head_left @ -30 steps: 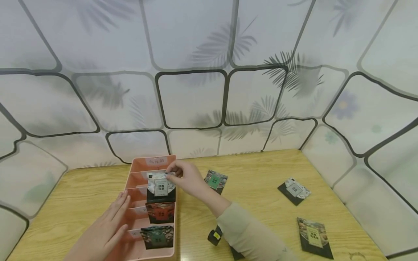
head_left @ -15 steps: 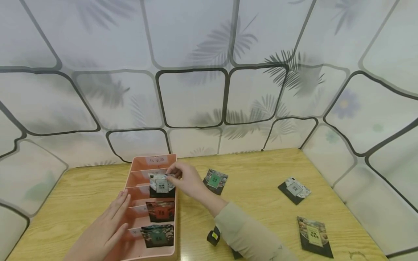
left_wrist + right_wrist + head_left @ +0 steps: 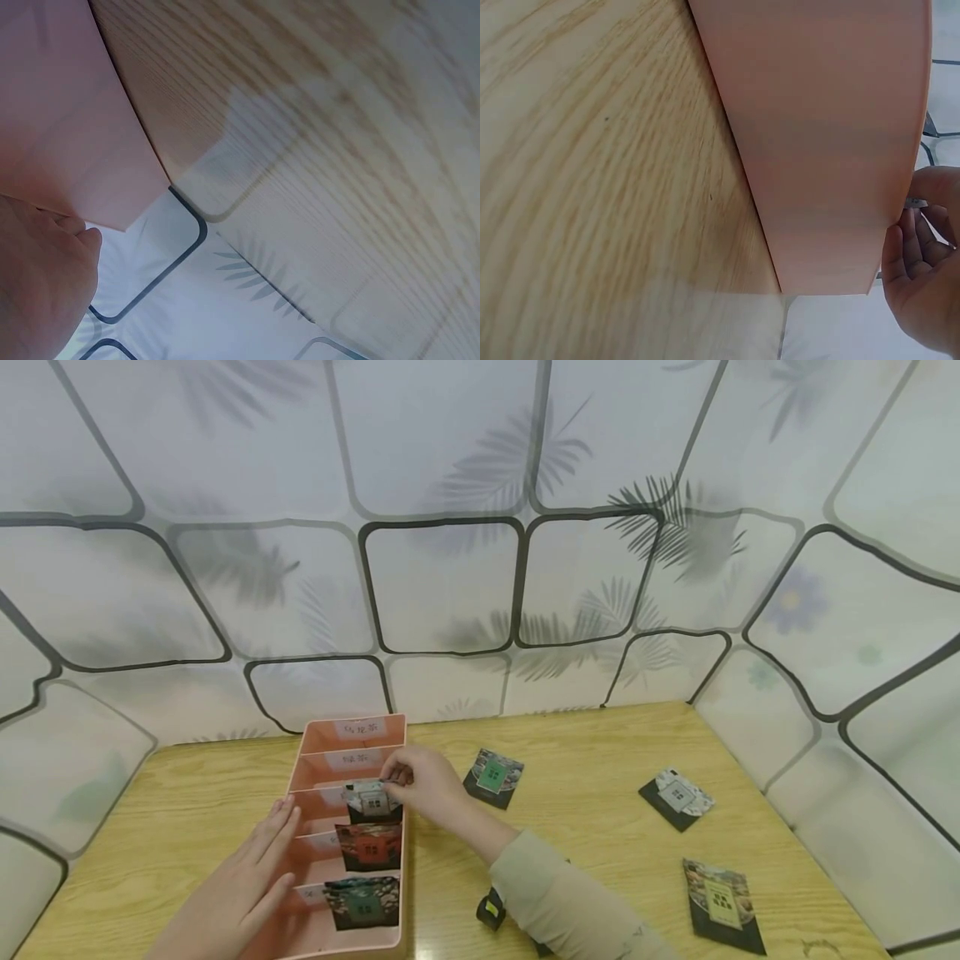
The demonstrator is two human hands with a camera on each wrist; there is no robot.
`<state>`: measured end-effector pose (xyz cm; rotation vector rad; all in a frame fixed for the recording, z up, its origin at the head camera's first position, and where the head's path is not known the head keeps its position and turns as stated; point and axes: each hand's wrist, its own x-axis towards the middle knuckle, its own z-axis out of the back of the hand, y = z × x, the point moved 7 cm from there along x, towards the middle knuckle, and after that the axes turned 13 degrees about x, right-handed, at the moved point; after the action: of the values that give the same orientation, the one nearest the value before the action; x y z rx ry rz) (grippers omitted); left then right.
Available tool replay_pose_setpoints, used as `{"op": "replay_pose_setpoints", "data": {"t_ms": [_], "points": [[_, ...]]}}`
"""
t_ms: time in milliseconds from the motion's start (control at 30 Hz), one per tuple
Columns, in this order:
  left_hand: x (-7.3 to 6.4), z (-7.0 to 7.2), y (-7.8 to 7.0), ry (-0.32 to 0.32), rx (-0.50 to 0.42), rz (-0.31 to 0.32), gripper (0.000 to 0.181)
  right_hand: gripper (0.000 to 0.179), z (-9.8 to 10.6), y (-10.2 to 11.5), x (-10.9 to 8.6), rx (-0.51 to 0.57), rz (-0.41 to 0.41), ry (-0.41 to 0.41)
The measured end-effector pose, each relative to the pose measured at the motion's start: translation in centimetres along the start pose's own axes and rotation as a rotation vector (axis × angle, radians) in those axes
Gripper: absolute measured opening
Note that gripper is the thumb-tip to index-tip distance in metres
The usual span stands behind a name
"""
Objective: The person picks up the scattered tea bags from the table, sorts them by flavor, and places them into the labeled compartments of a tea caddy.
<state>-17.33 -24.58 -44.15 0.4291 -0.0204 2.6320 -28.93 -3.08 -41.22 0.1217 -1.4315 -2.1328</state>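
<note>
My right hand [image 3: 427,783] pinches the upper right corner of a white and black tea sachet [image 3: 371,802], which sits partly down in the middle compartment of a pink divided box [image 3: 303,935]. In the right wrist view, only a sliver of the sachet shows between thumb and fingers at the box's rim. My left hand [image 3: 240,885] lies along the box's left edge with its fingers straight, touching the rim. Nearer compartments hold a red and black sachet [image 3: 369,847] and a dark green sachet [image 3: 363,903]. The two far compartments bear paper labels.
Loose on the wooden table [image 3: 600,752] lie a green-labelled sachet [image 3: 493,778], a white and black sachet [image 3: 677,798] and a yellow-labelled sachet [image 3: 722,906]. A small black item with a yellow mark [image 3: 491,910] is partly hidden by my right sleeve. A patterned wall backs the table.
My right hand has lowered the white and black sachet into the middle compartment, uncovering the label behind it. My left hand has stayed at the box's left edge.
</note>
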Motion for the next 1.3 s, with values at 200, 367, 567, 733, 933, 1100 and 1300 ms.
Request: {"op": "replay_pose_setpoints", "data": {"t_ms": [200, 367, 567, 733, 933, 1100, 1300], "points": [[0.0, -0.1, 0.0, 0.034, -0.009, 0.023, 0.068, 0.005, -0.2, 0.1, 0.0, -0.054, 0.015, 0.007], [-0.1, -0.2, 0.0, 0.069, -0.018, 0.046, 0.068, 0.006, -0.3, -0.1, 0.0, -0.076, 0.008, 0.003], [0.0, -0.2, 0.0, 0.088, -0.027, 0.064, 0.067, 0.007, -0.3, -0.1, 0.1, -0.083, -0.014, -0.007], [-0.1, -0.2, 0.0, 0.110, -0.034, 0.079, 0.068, 0.008, -0.2, -0.1, 0.2, -0.035, -0.042, -0.007], [0.0, -0.1, 0.0, 0.104, -0.035, 0.073, 0.068, 0.007, 0.2, -0.2, 0.2, 0.039, -0.091, -0.005], [0.0, -0.1, 0.0, 0.116, -0.036, 0.077, 0.069, 0.005, 1.1, 0.3, 0.5, 0.072, -0.103, -0.018], [0.0, -0.2, 0.1, 0.133, -0.046, 0.088, 0.068, 0.008, 2.9, 0.9, 0.8, 0.110, -0.092, -0.045]]}}
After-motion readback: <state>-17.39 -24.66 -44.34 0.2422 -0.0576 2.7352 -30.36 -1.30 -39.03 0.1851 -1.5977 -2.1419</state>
